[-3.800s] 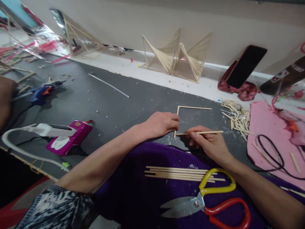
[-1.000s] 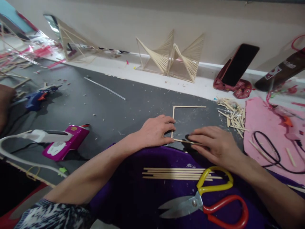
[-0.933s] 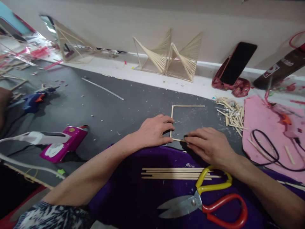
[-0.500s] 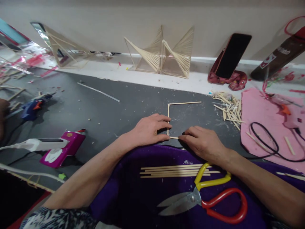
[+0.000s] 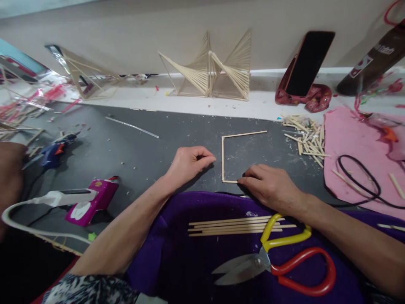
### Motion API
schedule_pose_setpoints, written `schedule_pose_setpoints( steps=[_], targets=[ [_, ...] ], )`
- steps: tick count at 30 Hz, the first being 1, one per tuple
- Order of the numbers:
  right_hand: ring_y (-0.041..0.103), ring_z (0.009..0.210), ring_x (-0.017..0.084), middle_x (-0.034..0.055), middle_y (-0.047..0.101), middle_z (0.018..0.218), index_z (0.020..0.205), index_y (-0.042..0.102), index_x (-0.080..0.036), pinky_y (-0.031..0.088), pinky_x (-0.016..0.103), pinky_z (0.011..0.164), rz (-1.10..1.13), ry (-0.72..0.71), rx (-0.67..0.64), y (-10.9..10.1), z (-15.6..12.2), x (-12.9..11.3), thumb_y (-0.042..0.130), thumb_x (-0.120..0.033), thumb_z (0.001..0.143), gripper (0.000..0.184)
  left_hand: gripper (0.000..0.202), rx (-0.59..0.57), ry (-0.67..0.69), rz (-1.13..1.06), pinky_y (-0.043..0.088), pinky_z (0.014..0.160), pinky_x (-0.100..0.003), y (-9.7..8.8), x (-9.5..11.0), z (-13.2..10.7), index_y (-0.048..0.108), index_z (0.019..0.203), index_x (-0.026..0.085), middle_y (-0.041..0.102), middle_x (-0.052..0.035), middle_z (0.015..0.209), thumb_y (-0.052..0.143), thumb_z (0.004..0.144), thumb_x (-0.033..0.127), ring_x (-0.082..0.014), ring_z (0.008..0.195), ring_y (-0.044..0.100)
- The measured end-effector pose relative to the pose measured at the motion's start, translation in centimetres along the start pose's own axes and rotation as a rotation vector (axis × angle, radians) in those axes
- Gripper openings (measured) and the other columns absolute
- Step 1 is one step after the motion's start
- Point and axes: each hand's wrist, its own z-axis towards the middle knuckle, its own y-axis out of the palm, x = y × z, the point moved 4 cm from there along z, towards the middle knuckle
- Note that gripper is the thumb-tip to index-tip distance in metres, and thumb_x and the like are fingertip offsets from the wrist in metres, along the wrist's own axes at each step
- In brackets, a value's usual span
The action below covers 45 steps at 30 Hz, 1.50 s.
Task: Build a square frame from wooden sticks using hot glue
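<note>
A three-sided frame of thin wooden sticks (image 5: 223,160) lies flat on the grey table, open towards the right. My right hand (image 5: 268,185) pinches the near stick of this frame at its right end, fingertips down at the table. Just left of the frame, apart from it, is my left hand (image 5: 191,164); its thumb and fingertips are pressed together and nothing shows between them. Several long wooden sticks (image 5: 221,228) lie on the purple cloth (image 5: 177,261) in front of me. Scissors (image 5: 262,261) with one yellow and one red handle rest there too, blades slightly apart.
Finished stick models (image 5: 228,76) stand along the wall beside a propped phone (image 5: 310,63) and a dark bottle (image 5: 370,63). Short stick pieces (image 5: 308,139) are heaped by a pink sheet (image 5: 341,147). At left are a blue glue gun (image 5: 52,154), a magenta power strip (image 5: 91,200) and another person's hand (image 5: 11,177).
My left hand has let go of the stick frame and moved left, its fingers drawing together. My right hand stays on the near stick. The other person's hand has come further into view.
</note>
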Motion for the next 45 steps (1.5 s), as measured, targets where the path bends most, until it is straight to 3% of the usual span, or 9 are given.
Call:
schedule_pose_setpoints(
  steps=[3,5,9,11,20,45],
  targets=[
    [0.050,0.079,0.013,0.0041,0.060,0.088,0.105,0.064,-0.025,0.033,0.025,0.064,0.009,-0.005,0.008,0.0,0.0,0.0,0.045,-0.021,0.091,0.024,0.032,-0.004,0.056,0.119,0.030,0.045,-0.018,-0.1,0.7,-0.3,0.061,0.059,0.014,0.052,0.0044,0.049,0.062,0.076,0.041,-0.0059,0.047,0.043],
    [0.049,0.078,0.013,0.0038,0.060,0.087,0.105,0.064,-0.025,0.032,0.025,0.063,-0.001,-0.004,0.008,0.0,0.0,0.0,0.045,-0.022,0.091,0.024,0.037,-0.067,0.135,0.155,0.029,0.046,-0.019,0.2,1.3,-0.6,0.057,0.055,0.014,0.050,0.0045,0.049,0.063,0.074,0.045,-0.0059,0.048,0.041],
    [0.048,0.077,0.013,0.0031,0.059,0.088,0.104,0.064,-0.026,0.030,0.025,0.061,-0.017,0.006,0.004,0.0,0.0,0.0,0.044,-0.022,0.092,0.024,0.021,-0.233,0.339,0.145,0.042,0.064,-0.022,1.2,2.4,-1.0,0.065,0.088,0.017,0.063,-0.0018,0.083,0.062,0.079,0.035,-0.0111,0.073,0.056],
    [0.048,0.077,0.013,0.0027,0.059,0.089,0.103,0.064,-0.026,0.029,0.026,0.060,-0.020,0.006,0.010,0.0,0.0,0.0,0.045,-0.022,0.091,0.023,0.023,-0.281,0.382,0.165,0.044,0.073,-0.024,1.6,2.4,-1.1,0.063,0.102,0.020,0.062,-0.0043,0.095,0.059,0.081,0.027,-0.0140,0.085,0.058],
    [0.047,0.076,0.012,0.0029,0.059,0.089,0.098,0.066,-0.023,0.029,0.025,0.060,0.019,-0.003,0.054,0.0,0.2,0.2,0.045,-0.020,0.091,0.022,0.019,-0.344,0.403,0.187,0.045,0.080,-0.027,1.9,2.2,-1.1,0.064,0.095,0.020,0.062,-0.0032,0.096,0.058,0.077,0.019,-0.0150,0.090,0.058],
    [0.042,0.070,0.014,0.0022,0.059,0.081,0.095,0.065,-0.023,0.021,0.029,0.054,-0.084,0.004,0.082,0.0,0.3,-0.5,0.047,-0.017,0.089,0.020,0.012,-0.273,0.331,0.269,0.047,0.076,-0.028,2.5,2.5,-1.4,0.064,0.085,0.018,0.063,-0.0039,0.089,0.052,0.081,0.020,-0.0162,0.087,0.058]
  ],
)
